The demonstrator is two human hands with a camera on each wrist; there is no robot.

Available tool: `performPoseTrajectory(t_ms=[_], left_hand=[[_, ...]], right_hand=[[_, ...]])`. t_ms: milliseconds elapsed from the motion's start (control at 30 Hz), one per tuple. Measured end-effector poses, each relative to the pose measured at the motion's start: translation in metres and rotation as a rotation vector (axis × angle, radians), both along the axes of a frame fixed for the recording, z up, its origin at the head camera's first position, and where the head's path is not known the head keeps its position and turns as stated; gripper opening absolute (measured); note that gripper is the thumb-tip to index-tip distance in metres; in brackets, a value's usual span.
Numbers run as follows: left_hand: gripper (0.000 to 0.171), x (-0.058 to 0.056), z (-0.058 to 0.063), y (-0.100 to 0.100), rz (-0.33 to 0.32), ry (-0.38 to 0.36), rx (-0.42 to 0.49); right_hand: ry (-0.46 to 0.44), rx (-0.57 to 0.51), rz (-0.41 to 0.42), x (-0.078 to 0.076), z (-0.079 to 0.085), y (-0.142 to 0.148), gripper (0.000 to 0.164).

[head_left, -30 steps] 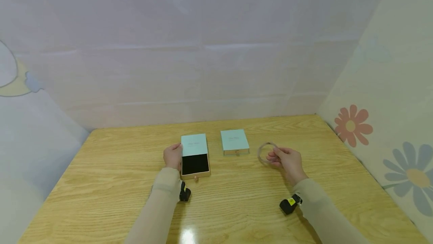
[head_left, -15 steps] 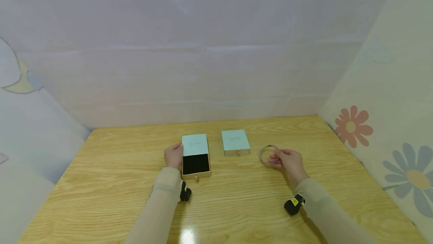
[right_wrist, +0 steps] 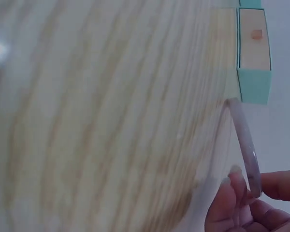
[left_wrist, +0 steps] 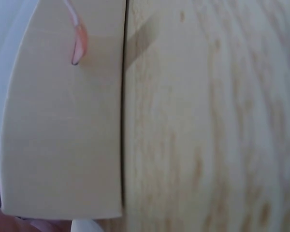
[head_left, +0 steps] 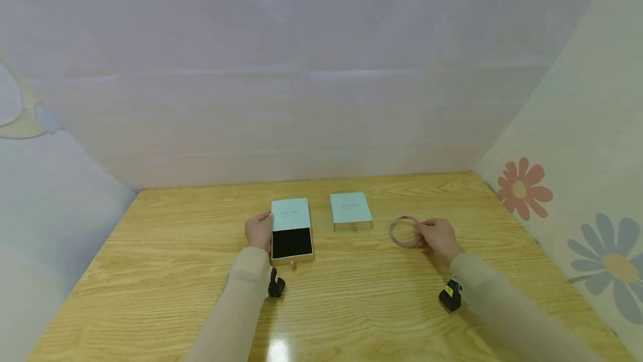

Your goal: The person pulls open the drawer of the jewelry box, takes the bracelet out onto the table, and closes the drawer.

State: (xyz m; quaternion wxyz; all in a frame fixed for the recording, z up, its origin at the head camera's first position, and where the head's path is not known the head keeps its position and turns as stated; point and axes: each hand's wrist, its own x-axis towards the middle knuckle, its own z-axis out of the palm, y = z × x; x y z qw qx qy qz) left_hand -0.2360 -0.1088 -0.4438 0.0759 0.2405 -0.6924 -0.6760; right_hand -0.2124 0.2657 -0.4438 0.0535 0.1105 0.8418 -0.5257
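Note:
My left hand grips the left side of a pale mint drawer box. Its tan drawer is pulled out toward me, showing a black lining, and a small pink pull tab hangs at its front. Over to the right, my right hand pinches a pale, translucent bangle between thumb and fingers. In the right wrist view the bangle is seen edge-on and tilted, its far end close over the wood.
A second mint drawer box, closed, stands between the first box and the bangle. The wooden table meets a pale cloth backdrop at its rear, and a flower-printed cloth rises along the right.
My right hand has shifted slightly to the right with the bangle, which now appears lower and flatter. The left hand and the opened box have stayed put.

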Motion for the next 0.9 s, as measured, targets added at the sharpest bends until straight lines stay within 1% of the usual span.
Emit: performPoseTrajectory(t_ms=[100,167,233,400,500,667,900], left_hand=[[0.032,0.0,0.001,0.0,-0.002,-0.002,0.007],[0.032,-0.001,0.0,0.0,-0.006,-0.006,0.008],[0.032,-0.001,0.0,-0.001,-0.007,-0.008,0.007],[0.032,-0.003,-0.003,-0.001,-0.005,-0.004,0.0],[0.032,-0.003,-0.005,-0.001,-0.009,-0.007,-0.007],[0.033,-0.002,-0.005,-0.001,-0.02,-0.008,-0.011],[0.032,-0.003,-0.006,0.001,-0.009,-0.003,-0.006]], right_hand=[[0.005,0.103,0.029,-0.003,0.002,0.004,0.034],[0.006,0.144,0.046,-0.004,0.002,0.006,0.034],[0.007,0.167,0.062,-0.006,0.003,0.007,0.034],[0.0,0.173,0.079,-0.008,0.005,0.006,0.028],[0.007,0.207,0.088,-0.009,0.005,0.006,0.025],[0.008,0.265,0.108,-0.012,0.001,0.008,0.023],[0.015,0.339,0.125,-0.015,-0.004,0.01,0.019]])
